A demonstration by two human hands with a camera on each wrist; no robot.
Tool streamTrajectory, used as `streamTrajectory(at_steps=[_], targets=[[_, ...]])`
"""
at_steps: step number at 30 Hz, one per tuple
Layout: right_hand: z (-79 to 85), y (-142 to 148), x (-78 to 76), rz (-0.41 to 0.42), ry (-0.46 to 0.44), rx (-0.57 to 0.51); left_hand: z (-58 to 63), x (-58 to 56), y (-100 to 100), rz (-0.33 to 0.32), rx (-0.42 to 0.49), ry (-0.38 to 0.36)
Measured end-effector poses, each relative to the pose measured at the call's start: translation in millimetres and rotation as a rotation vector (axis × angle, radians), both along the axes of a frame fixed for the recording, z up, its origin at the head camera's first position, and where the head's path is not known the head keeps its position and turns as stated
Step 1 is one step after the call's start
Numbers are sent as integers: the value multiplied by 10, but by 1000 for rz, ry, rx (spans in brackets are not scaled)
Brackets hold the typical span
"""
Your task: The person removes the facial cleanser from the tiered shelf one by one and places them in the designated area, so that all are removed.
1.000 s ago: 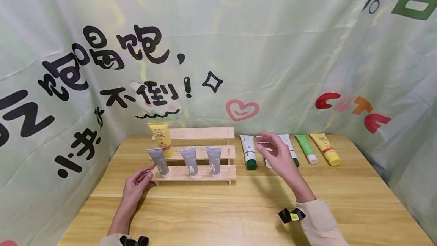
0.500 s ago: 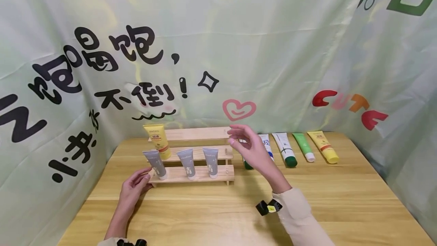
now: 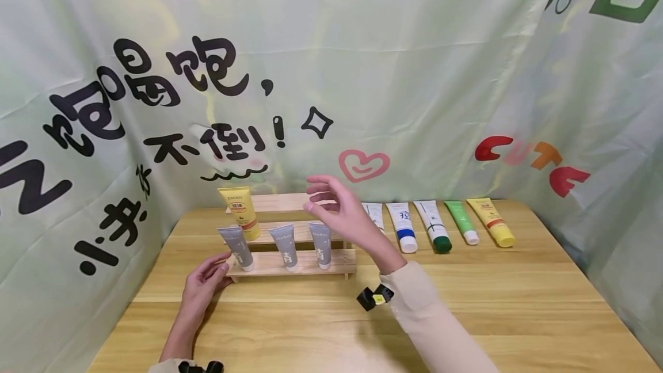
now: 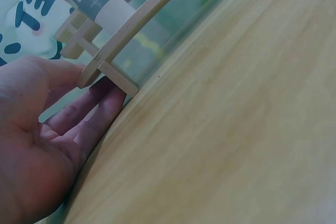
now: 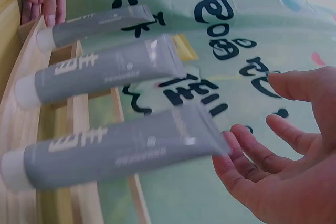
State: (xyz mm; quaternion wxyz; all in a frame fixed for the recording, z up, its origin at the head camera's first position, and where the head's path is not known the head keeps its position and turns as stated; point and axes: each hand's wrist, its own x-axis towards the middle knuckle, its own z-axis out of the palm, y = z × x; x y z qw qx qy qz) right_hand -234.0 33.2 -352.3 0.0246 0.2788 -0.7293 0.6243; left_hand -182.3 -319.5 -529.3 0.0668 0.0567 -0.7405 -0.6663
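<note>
The right hand (image 3: 340, 212), its grip empty and fingers apart, is near the top of the rightmost grey tube (image 3: 322, 246), which stands cap down, long axis roughly upright, on the front step of the wooden rack (image 3: 339, 259); the left hand (image 3: 203, 285) grips the rack's left end.

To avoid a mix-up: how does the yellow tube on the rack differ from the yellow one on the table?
The racked yellow tube stands cap down; the loose yellow tube lies on the table. The racked yellow tube is behind the leftmost gray tube; the loose yellow tube is beside the green tube. Both have a red band.
</note>
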Motion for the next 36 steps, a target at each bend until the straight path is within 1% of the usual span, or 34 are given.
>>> streamTrajectory(at_steps=[6,12,16,20,27,31,36], targets=[[140,-252,-1,37,22,43,0,17,-20,10,-4,-2],[258,-525,-42,74,42,115,-1,24,-29,14,11,19],[297,-696,-87,72,26,143,-5,19,-28,12,31,23],[324,-848,-149,50,19,186,1,10,-23,15,26,9],[332,-1050,-267,17,-52,251,10,1,-17,3,27,18],[333,-1141,-305,-5,-95,292,5,1,-8,1,19,7],[307,-1221,-338,-32,-146,306,7,-3,-2,-5,14,5]])
